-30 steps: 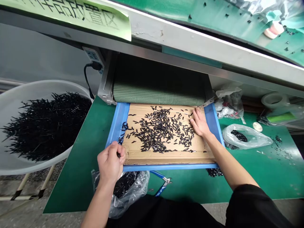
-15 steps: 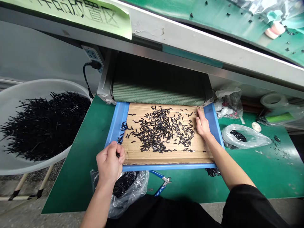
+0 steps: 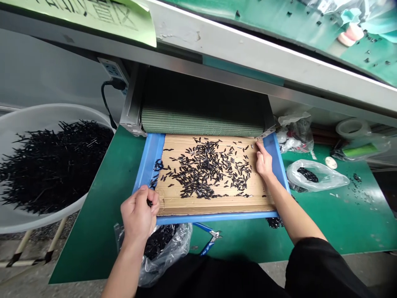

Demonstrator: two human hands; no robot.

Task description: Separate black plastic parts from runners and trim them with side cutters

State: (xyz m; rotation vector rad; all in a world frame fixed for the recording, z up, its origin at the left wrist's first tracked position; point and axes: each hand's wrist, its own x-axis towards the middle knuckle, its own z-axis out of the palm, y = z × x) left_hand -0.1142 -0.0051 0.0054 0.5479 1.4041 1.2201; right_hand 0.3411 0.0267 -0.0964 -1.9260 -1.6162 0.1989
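Note:
My left hand point(image 3: 139, 213) is closed in a fist at the near left corner of a blue tray point(image 3: 214, 218), with small black plastic pieces point(image 3: 149, 203) showing between its fingers. A sheet of corrugated cardboard point(image 3: 235, 203) lines the tray. Many short, thin black pieces point(image 3: 201, 165) are strewn over it, thickest near the middle. My right hand point(image 3: 264, 162) touches the cardboard's right side, index finger stretched toward a lone piece point(image 3: 252, 145) and the other fingers partly curled. More black pieces point(image 3: 157, 165) lie along the tray's left side.
Behind the tray is a conveyor with a green ribbed belt point(image 3: 201, 122). A white tub point(image 3: 56, 108) of black sticks stands left. Blue-handled cutters point(image 3: 212, 236) and a bag of black pieces point(image 3: 167, 252) lie in front. Another plastic bag point(image 3: 328, 178) lies right. A metal beam point(image 3: 217, 37) crosses above.
The whole view has shifted slightly. Both hands keep nearly the same places on the tray, and the right index finger lies close to a piece near the cardboard's far right corner.

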